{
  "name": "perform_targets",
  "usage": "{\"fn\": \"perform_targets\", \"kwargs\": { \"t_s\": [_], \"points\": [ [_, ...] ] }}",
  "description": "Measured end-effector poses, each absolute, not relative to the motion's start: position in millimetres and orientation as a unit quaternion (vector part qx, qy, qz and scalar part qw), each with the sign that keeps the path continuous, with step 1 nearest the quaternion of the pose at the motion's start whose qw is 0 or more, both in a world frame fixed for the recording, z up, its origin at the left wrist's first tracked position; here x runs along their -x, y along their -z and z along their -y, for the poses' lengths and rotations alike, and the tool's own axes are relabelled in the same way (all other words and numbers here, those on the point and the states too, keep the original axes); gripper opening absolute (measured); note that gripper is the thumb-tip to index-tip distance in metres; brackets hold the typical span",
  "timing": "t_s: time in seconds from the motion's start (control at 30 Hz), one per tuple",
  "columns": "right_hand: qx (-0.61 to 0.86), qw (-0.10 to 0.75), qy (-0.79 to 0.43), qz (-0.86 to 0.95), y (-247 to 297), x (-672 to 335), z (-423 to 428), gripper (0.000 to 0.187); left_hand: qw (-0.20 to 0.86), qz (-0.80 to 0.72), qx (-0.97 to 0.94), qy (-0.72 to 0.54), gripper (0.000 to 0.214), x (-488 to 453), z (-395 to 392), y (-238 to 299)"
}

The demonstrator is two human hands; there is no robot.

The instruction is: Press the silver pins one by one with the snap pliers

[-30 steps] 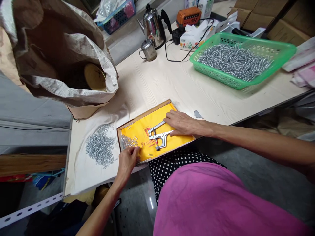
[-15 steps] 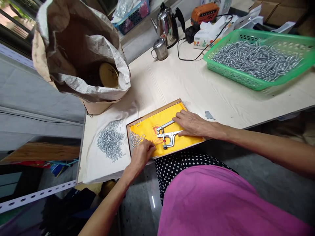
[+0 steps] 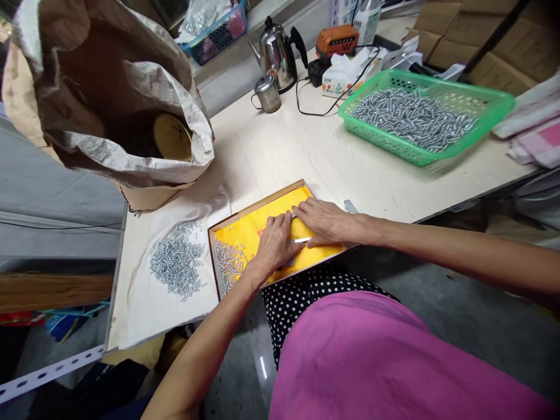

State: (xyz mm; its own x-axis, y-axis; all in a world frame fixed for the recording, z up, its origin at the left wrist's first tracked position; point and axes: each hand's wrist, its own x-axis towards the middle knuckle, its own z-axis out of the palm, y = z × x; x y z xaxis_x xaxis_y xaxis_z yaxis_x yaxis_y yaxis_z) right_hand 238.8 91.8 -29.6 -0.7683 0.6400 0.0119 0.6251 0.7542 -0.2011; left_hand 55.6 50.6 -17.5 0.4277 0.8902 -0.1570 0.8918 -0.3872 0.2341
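Note:
A shallow wooden tray point(image 3: 261, 203) lined with yellow cloth lies at the table's near edge. Silver hand pliers point(image 3: 301, 240) rest in it, mostly covered by both hands. My left hand point(image 3: 275, 244) lies over the pliers' head with its fingers curled and pressed down; what they pinch is hidden. Gripping the pliers' handles is my right hand point(image 3: 327, 220), its fingers close together. Several small metal pins point(image 3: 227, 265) lie in the tray's left end. A larger pile of pins point(image 3: 177, 265) sits on white cloth left of the tray.
A green basket point(image 3: 441, 156) full of metal pins stands at the far right. A big open paper sack point(image 3: 131, 157) stands at the left. A kettle point(image 3: 280, 52), a small metal cup point(image 3: 268, 92), a tissue pack and a black cable sit at the back.
My left hand left the pins at the tray's left end and moved right onto the pliers' head, now hiding it. My right hand has stayed on the handles.

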Motion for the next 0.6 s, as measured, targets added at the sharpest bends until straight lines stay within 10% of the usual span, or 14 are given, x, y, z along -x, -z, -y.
{"fn": "perform_targets", "kwargs": {
  "t_s": [0.6],
  "points": [
    [0.305,-0.019,-0.094,0.947,36.2,-203.9,-97.2,0.024,0.123,-0.566,-0.815,-0.002,0.018,-34.0,-47.6,14.5]
  ]
}}
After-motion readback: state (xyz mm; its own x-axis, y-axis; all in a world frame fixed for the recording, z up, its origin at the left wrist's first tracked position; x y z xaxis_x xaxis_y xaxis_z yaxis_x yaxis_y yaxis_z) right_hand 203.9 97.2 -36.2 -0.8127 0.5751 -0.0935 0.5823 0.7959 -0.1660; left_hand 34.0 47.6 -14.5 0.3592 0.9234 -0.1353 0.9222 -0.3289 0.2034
